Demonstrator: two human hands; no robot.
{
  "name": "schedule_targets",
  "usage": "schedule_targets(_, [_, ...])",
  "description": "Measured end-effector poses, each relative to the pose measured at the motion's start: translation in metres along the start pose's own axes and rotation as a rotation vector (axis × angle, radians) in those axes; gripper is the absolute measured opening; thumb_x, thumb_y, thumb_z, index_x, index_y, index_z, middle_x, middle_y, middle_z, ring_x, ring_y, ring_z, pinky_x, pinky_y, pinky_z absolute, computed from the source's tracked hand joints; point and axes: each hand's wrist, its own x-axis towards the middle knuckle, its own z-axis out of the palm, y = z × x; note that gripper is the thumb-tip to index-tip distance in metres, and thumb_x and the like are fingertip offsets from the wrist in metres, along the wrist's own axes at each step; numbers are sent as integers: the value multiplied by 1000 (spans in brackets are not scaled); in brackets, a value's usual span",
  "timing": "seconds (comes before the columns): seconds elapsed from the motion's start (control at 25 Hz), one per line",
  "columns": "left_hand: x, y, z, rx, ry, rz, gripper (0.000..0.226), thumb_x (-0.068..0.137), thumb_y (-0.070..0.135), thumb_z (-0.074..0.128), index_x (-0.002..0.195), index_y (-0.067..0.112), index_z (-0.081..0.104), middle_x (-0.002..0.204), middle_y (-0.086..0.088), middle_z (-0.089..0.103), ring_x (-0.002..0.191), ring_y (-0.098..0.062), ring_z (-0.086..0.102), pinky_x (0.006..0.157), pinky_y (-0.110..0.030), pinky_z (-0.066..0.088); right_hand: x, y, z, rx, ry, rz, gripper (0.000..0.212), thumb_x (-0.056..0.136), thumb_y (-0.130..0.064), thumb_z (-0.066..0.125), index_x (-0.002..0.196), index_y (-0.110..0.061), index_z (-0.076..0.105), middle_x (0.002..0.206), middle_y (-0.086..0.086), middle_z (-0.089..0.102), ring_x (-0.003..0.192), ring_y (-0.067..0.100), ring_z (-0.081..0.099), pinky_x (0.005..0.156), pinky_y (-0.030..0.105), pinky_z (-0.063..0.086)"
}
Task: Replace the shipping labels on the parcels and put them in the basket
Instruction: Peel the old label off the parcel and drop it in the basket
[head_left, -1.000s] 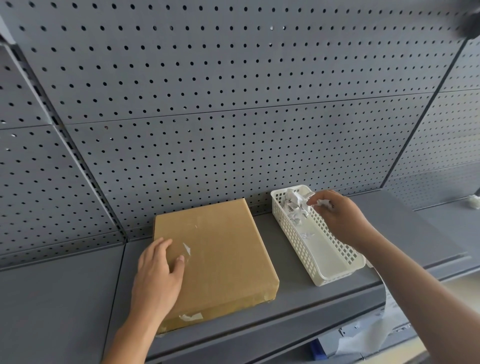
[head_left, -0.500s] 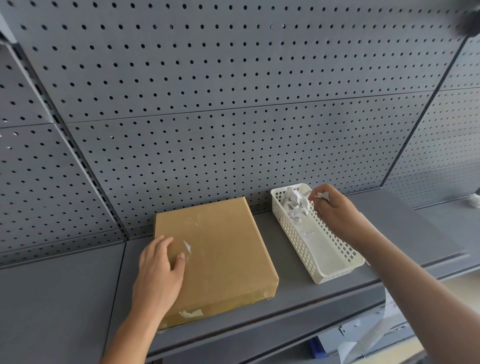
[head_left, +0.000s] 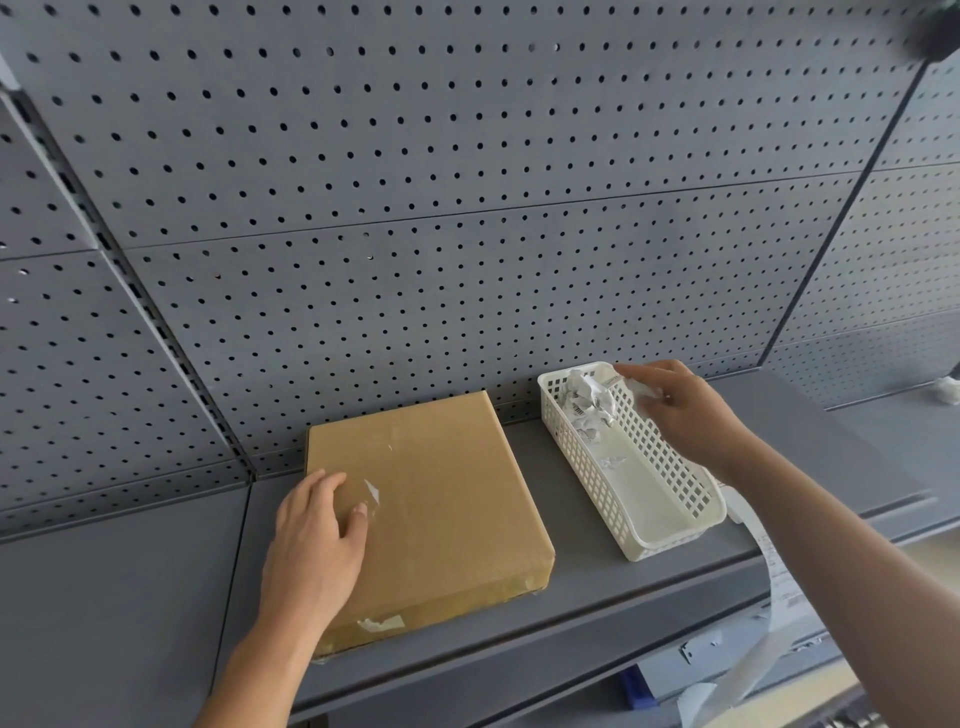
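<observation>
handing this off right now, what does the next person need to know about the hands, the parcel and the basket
Left grip: open, resting flat on the cardboard parcel.
Right grip: above the far end of the white basket, a white scrap at its fingertips; pinched or released, cannot tell.
Parcel lies on the grey shelf, left of the basket, apart from it.
Done: old label mostly off, small remnants stuck on; crumpled label scraps lie in the basket.
Left: no new label on the parcel; parcel not in the basket.

grey perforated metal back panels (head_left: 467, 156) divided by slotted uprights (head_left: 135, 291), a grey metal shelf (head_left: 571, 587) below them, soft even light.
</observation>
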Motion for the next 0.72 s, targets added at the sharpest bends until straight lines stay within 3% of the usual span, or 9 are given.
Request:
schedule_targets(0.12, [1,2,-1,4,-3,6,45,102,33,52,146,21,48,159,5,36,148,-17,27,112,-46,39,4,2,1,-100,93,-24,49,97,-15,57,142,-33,48,112,-2,57,90,15,58,78,27,44])
schedule_targets(0.24, [0,8,-3,12,4,31,44,103,32,52,145,21,49,159,4,38,148,-18,30,115,-45,36,11,3,6,31,158,23,46,89,-16,69,124,-30,43,109,-4,60,84,17,63,67,36,55])
schedule_targets(0.36, [-1,18,-3,18,0,89,43,103,33,51,145,22,50,157,5,39,147,-17,31,117,-43,33,23,10,16,-60,189,45,28,88,-21,73,109,-22,55,108,0,56,77,13,60,59,21,45])
schedule_targets(0.48, [-2,32,0,-7,-39,153,43,103,36,50,144,26,49,157,10,36,143,-15,38,114,-43,39,33,17,31,-79,237,7,18,88,-16,73,105,-14,68,117,5,50,86,15,61,73,17,43])
schedule_targets(0.72, [-8,63,9,-33,-78,235,44,104,37,47,148,28,45,160,14,31,148,-9,28,119,-38,33,41,36,47,-197,233,-101,22,93,-5,61,111,-9,73,112,10,57,84,22,62,86,37,54])
